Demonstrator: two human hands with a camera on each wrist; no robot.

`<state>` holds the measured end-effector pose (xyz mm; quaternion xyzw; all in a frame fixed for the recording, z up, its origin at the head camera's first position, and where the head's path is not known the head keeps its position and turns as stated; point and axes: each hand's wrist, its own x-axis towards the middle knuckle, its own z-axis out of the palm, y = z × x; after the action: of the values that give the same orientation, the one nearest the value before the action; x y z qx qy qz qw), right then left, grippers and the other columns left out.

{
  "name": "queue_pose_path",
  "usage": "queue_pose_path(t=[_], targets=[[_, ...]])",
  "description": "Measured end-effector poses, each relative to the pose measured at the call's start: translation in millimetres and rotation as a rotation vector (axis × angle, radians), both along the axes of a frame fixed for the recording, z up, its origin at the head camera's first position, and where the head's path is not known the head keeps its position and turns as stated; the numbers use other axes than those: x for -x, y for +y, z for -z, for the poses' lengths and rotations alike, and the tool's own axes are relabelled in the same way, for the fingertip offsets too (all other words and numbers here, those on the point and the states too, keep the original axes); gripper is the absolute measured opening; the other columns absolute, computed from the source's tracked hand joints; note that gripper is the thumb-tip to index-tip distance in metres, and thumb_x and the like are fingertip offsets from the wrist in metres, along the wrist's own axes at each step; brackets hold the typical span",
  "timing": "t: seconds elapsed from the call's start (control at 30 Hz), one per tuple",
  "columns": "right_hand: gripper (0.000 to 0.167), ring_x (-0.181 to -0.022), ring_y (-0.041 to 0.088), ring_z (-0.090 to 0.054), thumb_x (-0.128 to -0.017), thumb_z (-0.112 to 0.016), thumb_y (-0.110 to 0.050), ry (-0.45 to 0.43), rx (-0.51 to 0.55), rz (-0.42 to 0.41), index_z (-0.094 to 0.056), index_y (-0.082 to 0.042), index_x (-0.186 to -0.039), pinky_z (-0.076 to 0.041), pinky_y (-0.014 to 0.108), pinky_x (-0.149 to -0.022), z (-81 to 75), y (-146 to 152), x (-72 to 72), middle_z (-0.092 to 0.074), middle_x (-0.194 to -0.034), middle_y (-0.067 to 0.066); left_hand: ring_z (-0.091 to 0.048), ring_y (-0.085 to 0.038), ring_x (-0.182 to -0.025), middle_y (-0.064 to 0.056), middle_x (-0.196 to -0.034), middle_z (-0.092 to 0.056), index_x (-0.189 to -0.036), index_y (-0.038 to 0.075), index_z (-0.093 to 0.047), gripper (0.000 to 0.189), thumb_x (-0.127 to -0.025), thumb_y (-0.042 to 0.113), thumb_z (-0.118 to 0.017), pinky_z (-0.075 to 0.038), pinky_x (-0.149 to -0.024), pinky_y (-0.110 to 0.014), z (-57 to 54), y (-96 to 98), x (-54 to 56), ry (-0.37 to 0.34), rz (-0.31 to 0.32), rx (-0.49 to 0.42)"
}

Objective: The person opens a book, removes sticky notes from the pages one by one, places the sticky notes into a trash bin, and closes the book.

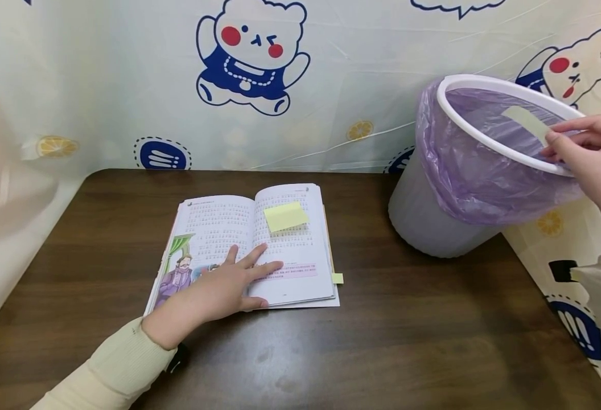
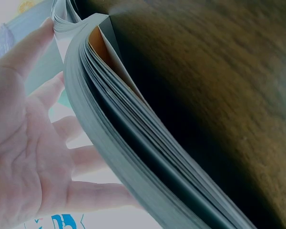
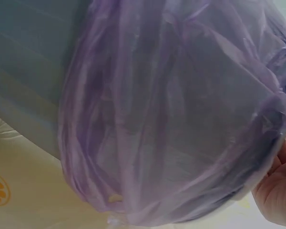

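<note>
An open book (image 1: 290, 290) with printed pages and a coloured picture lies on the table. My left hand (image 1: 229, 287) rests across its lower middle, fingers spread and straight. A yellow sticky note (image 1: 286, 217) is on the right page, and a small yellow tab (image 1: 337, 278) sticks out from the right edge. At the upper right, my right hand (image 1: 595, 154) pinches a pale yellow paper strip (image 1: 527, 122) between thumb and fingers, over the mouth of a trash can (image 1: 433, 222). In the left wrist view, the book's page edges (image 2: 133, 138) curve past my fingers.
The trash can has a white rim ring (image 1: 500, 149) and a purple bag liner (image 1: 464, 188) folded over its side. It stands at the right back of the brown wooden table (image 1: 372, 330). Behind hangs a patterned sheet (image 1: 141, 68) with bears and orange slices.
</note>
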<state>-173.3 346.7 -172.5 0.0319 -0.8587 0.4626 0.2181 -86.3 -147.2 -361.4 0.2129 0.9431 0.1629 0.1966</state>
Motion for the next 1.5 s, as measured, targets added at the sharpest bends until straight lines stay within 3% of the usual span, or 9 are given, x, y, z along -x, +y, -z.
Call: queue_pose_path(t=[0.37,0.63,0.9,1.0,1.23,1.5], targets=[[0.042,-0.059,-0.011,-0.061,-0.096,-0.065,-0.003,-0.136,-0.103,-0.015,-0.071,-0.043,-0.083,-0.042,0.006,-0.054,-1.3,4,6.6,-0.067,-0.065,-0.025,-0.016,-0.063,-0.144,-0.008,-0.17,-0.019,-0.157,0.035,-0.043,0.07,-0.094,0.049,-0.071,-0.03,-0.08,-0.09,-0.3,0.7,1.3,0.005,0.003,0.004],[0.048,-0.058,-0.012,-0.057,-0.098,-0.061,-0.004,-0.134,-0.169,-0.023,-0.07,-0.047,-0.079,-0.041,0.006,-0.054,-1.9,0,6.9,-0.065,-0.065,-0.029,-0.015,-0.062,-0.145,-0.008,-0.17,-0.018,-0.157,0.035,-0.043,0.071,-0.094,0.049,-0.071,-0.029,-0.082,-0.09,-1.7,0.4,1.6,-0.011,-0.003,0.011],[0.047,-0.058,-0.012,-0.058,-0.098,-0.06,-0.004,-0.117,-0.162,-0.019,-0.071,-0.047,-0.08,-0.041,0.005,-0.055,-2.1,-4,3.2,-0.065,-0.065,-0.028,-0.015,-0.062,-0.145,-0.008,-0.17,-0.018,-0.157,0.035,-0.043,0.071,-0.094,0.049,-0.072,-0.029,-0.081,-0.09,-2.6,0.4,0.0,-0.007,-0.003,0.008],[0.044,-0.06,-0.013,-0.059,-0.099,-0.061,-0.005,-0.072,-0.155,-0.001,-0.07,-0.045,-0.083,-0.042,0.003,-0.058,0.1,-7,1.6,-0.065,-0.066,-0.029,-0.015,-0.062,-0.145,-0.007,-0.17,-0.018,-0.157,0.035,-0.043,0.071,-0.094,0.049,-0.072,-0.029,-0.081,-0.091,-2.4,0.2,0.1,-0.008,-0.005,0.007],[0.036,-0.06,-0.009,-0.06,-0.097,-0.059,-0.001,0.144,-0.091,0.024,-0.073,-0.034,-0.09,-0.043,0.004,-0.06,7.7,-17,-2.1,-0.066,-0.07,-0.025,-0.015,-0.062,-0.145,-0.007,-0.17,-0.019,-0.157,0.035,-0.044,0.071,-0.093,0.048,-0.073,-0.028,-0.08,-0.091,-2.2,0.4,0.5,-0.011,-0.007,0.005],[0.027,-0.063,-0.007,-0.062,-0.097,-0.063,-0.001,0.236,-0.065,0.023,-0.077,-0.024,-0.095,-0.045,0.005,-0.063,9.8,-23,-1.9,-0.069,-0.078,-0.022,-0.015,-0.062,-0.145,-0.007,-0.17,-0.018,-0.157,0.035,-0.043,0.071,-0.094,0.05,-0.072,-0.028,-0.081,-0.091,-1.2,0.0,1.0,-0.015,-0.004,0.009]])
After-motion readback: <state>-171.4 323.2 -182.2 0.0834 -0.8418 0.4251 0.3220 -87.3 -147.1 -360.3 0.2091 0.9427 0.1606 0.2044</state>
